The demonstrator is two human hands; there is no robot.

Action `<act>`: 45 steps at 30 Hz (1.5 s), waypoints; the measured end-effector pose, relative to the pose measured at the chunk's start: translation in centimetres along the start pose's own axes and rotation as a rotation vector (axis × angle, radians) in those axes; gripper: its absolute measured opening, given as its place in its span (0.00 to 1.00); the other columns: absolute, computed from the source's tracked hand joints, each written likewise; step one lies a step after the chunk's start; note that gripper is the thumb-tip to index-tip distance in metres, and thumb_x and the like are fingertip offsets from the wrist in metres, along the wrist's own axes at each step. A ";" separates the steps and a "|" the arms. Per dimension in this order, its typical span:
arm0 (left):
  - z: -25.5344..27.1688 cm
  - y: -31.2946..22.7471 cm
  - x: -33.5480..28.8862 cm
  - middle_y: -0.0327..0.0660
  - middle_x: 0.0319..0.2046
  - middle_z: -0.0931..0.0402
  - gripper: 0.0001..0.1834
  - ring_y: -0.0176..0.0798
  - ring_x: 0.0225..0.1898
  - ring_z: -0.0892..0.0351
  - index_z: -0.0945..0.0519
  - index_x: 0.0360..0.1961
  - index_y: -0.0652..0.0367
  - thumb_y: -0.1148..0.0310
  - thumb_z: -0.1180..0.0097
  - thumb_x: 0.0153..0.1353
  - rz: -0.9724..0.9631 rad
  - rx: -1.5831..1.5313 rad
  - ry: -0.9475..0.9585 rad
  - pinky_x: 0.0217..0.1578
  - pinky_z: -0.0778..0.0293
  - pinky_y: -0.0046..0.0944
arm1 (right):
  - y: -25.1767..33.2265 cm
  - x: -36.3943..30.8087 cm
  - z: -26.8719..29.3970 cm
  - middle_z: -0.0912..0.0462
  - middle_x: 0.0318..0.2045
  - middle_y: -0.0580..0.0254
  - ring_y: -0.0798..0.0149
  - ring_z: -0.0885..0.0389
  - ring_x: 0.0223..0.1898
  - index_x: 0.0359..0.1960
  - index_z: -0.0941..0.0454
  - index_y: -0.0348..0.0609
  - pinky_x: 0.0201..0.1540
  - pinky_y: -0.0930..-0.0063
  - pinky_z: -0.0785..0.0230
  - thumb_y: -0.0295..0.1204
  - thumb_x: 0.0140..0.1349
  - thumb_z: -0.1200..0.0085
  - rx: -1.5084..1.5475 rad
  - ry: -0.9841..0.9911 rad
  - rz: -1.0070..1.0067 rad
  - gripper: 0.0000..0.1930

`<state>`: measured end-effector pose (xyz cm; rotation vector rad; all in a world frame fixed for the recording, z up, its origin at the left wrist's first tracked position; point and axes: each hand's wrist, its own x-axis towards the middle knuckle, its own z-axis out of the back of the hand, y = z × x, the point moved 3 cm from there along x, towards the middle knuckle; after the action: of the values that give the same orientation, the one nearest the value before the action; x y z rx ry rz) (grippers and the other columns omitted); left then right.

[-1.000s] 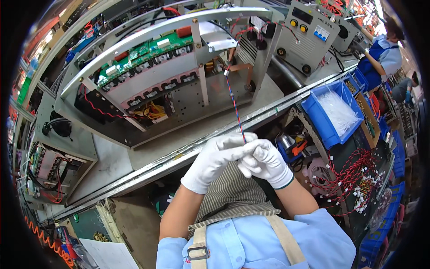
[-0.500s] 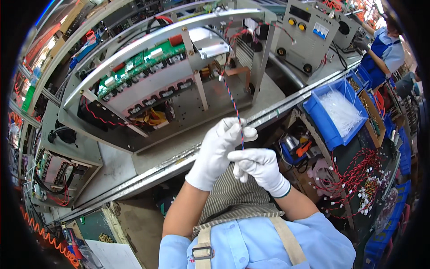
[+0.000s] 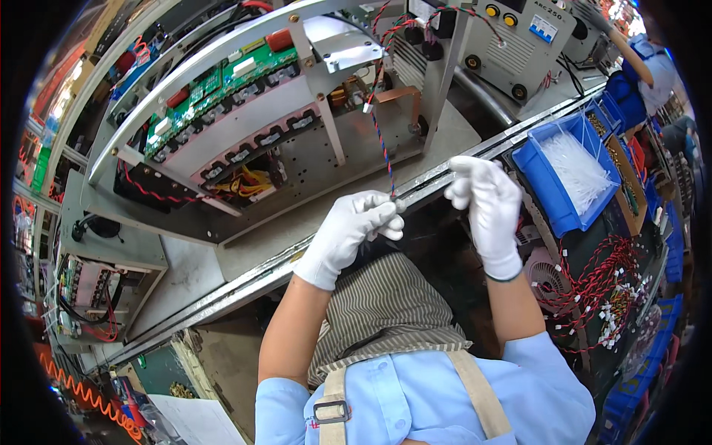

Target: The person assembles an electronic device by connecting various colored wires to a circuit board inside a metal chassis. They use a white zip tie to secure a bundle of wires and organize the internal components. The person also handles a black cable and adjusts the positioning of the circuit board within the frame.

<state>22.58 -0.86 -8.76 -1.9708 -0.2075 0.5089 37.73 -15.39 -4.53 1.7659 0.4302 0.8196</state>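
My white-gloved left hand point(image 3: 358, 226) is closed in a pinch on the lower end of a twisted red, blue and black wire point(image 3: 384, 152). That wire runs up, fairly taut, to a small white connector point(image 3: 367, 107) at the open machine frame point(image 3: 326, 148). My right hand point(image 3: 483, 204), also in a white glove, is raised to the right of the wire, apart from it. Its fingers are bent and parted from the thumb, with nothing visible between them. Inside the frame sits a green circuit board point(image 3: 215, 85) above a row of black components.
A blue bin point(image 3: 552, 196) of thin white plastic strips stands to the right. Below it lie red wire bundles point(image 3: 601, 285) with white connectors and a pinkish fan point(image 3: 545, 282). A metal rail point(image 3: 274, 278) edges the bench. Another person point(image 3: 641, 70) works at the far right.
My right hand has let go of the wire and moved right and up, toward the blue bin. My left hand still pinches the wire, slightly left of before. The view has shifted a little.
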 end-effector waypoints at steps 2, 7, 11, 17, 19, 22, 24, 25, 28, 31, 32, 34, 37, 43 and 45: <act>0.1 0.2 -0.2 0.35 0.28 0.20 0.11 0.29 0.30 0.22 0.20 0.41 0.63 0.67 0.41 0.64 -0.097 0.060 -0.089 0.31 0.28 0.27 | -2.0 0.9 -1.3 0.22 0.26 0.67 0.79 0.26 0.25 0.44 0.21 0.31 0.29 0.87 0.32 0.30 0.70 0.51 0.108 0.033 -0.165 0.13; 0.3 1.2 -0.3 0.33 0.28 0.22 0.09 0.25 0.27 0.27 0.20 0.39 0.63 0.70 0.38 0.60 -0.116 0.008 -0.222 0.30 0.30 0.28 | -6.3 0.4 -4.4 0.21 0.27 0.69 0.81 0.29 0.22 0.43 0.20 0.36 0.26 0.88 0.36 0.29 0.67 0.47 0.128 0.251 -0.452 0.09; 0.4 0.0 -1.4 0.34 0.29 0.21 0.08 0.26 0.27 0.26 0.21 0.37 0.63 0.71 0.38 0.59 -0.069 0.037 -0.240 0.31 0.29 0.29 | -6.0 0.0 -3.8 0.21 0.27 0.70 0.80 0.28 0.23 0.46 0.21 0.34 0.27 0.87 0.34 0.25 0.67 0.50 0.264 0.245 -0.359 0.10; -0.8 -11.7 -5.8 0.45 0.28 0.17 0.07 0.32 0.26 0.19 0.21 0.34 0.65 0.71 0.38 0.59 0.056 0.376 -0.295 0.30 0.24 0.30 | -2.1 2.6 -6.6 0.24 0.22 0.74 0.83 0.31 0.22 0.47 0.19 0.35 0.24 0.88 0.38 0.31 0.68 0.47 0.261 0.408 -0.438 0.13; -2.7 -16.0 -6.8 0.44 0.25 0.18 0.10 0.31 0.24 0.20 0.21 0.33 0.66 0.68 0.39 0.59 0.115 0.671 -0.309 0.26 0.25 0.29 | -0.7 2.7 -9.8 0.23 0.23 0.75 0.82 0.30 0.22 0.45 0.18 0.35 0.24 0.87 0.37 0.31 0.68 0.48 0.339 0.520 -0.381 0.12; -4.4 -18.4 -8.2 0.43 0.25 0.19 0.11 0.30 0.23 0.21 0.21 0.34 0.68 0.68 0.39 0.60 0.200 0.858 -0.386 0.26 0.25 0.29 | 0.0 3.1 -12.5 0.20 0.26 0.69 0.80 0.28 0.22 0.44 0.18 0.35 0.25 0.86 0.34 0.30 0.68 0.48 0.630 0.556 -0.375 0.12; -5.4 -18.6 -7.9 0.43 0.25 0.19 0.10 0.30 0.23 0.21 0.21 0.34 0.68 0.70 0.39 0.60 0.226 0.899 -0.470 0.26 0.25 0.29 | -1.9 3.3 -12.6 0.19 0.27 0.66 0.78 0.26 0.23 0.44 0.19 0.35 0.26 0.85 0.31 0.30 0.68 0.48 0.865 0.371 -0.256 0.12; -5.7 -18.7 -7.5 0.43 0.24 0.19 0.09 0.30 0.24 0.21 0.21 0.34 0.68 0.71 0.40 0.61 0.217 0.931 -0.476 0.27 0.25 0.28 | -2.5 3.5 -12.7 0.25 0.21 0.71 0.78 0.30 0.22 0.45 0.22 0.31 0.27 0.82 0.32 0.30 0.68 0.50 0.973 0.101 -0.351 0.13; -5.7 -16.6 -7.6 0.42 0.24 0.19 0.09 0.30 0.25 0.20 0.21 0.34 0.68 0.71 0.40 0.61 0.228 0.871 -0.461 0.29 0.25 0.28 | -4.1 2.8 -10.1 0.27 0.20 0.72 0.79 0.31 0.21 0.44 0.21 0.33 0.27 0.81 0.32 0.34 0.69 0.51 0.833 0.037 -0.309 0.14; -4.8 -14.1 -7.2 0.43 0.26 0.19 0.09 0.31 0.26 0.20 0.21 0.36 0.69 0.72 0.41 0.61 0.251 0.793 -0.475 0.30 0.25 0.29 | -3.8 0.6 -9.1 0.24 0.21 0.72 0.80 0.31 0.19 0.44 0.19 0.35 0.24 0.86 0.34 0.33 0.68 0.50 0.658 0.324 -0.436 0.14; -4.8 -13.8 -6.8 0.44 0.26 0.19 0.09 0.31 0.26 0.20 0.21 0.36 0.69 0.72 0.42 0.61 0.248 0.779 -0.486 0.30 0.25 0.29 | -3.7 0.4 -9.5 0.23 0.22 0.72 0.81 0.30 0.20 0.45 0.19 0.35 0.24 0.86 0.35 0.32 0.67 0.50 0.657 0.396 -0.448 0.14; -5.2 -12.8 -6.4 0.43 0.27 0.19 0.09 0.31 0.26 0.21 0.22 0.37 0.70 0.72 0.43 0.62 0.222 0.709 -0.480 0.31 0.25 0.28 | -3.4 0.5 -9.7 0.23 0.22 0.73 0.81 0.29 0.21 0.44 0.17 0.37 0.24 0.87 0.36 0.34 0.67 0.46 0.722 0.441 -0.509 0.13; -5.1 -11.3 -6.3 0.41 0.25 0.20 0.09 0.29 0.25 0.22 0.23 0.36 0.68 0.70 0.44 0.65 0.140 0.610 -0.466 0.29 0.26 0.26 | -2.9 0.9 -10.1 0.22 0.23 0.73 0.82 0.29 0.22 0.41 0.16 0.37 0.24 0.87 0.36 0.34 0.66 0.44 0.741 0.442 -0.527 0.12; -1.2 -8.0 -6.8 0.42 0.25 0.20 0.13 0.33 0.22 0.23 0.24 0.37 0.69 0.66 0.45 0.67 0.051 0.263 -0.408 0.25 0.25 0.28 | -4.2 0.1 -11.1 0.19 0.25 0.71 0.82 0.26 0.24 0.39 0.18 0.36 0.25 0.87 0.34 0.32 0.66 0.43 0.629 0.385 -0.451 0.10; 0.3 -6.8 -6.9 0.41 0.23 0.21 0.12 0.32 0.21 0.24 0.24 0.36 0.68 0.66 0.44 0.66 0.011 0.089 -0.361 0.24 0.26 0.28 | -4.9 -0.1 -11.7 0.19 0.27 0.71 0.81 0.27 0.26 0.38 0.17 0.35 0.28 0.85 0.33 0.31 0.66 0.44 0.633 0.373 -0.492 0.10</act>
<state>16.86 -0.10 -1.00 -1.7828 -0.3928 0.8660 29.81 -5.77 -7.15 1.9338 1.4371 0.6902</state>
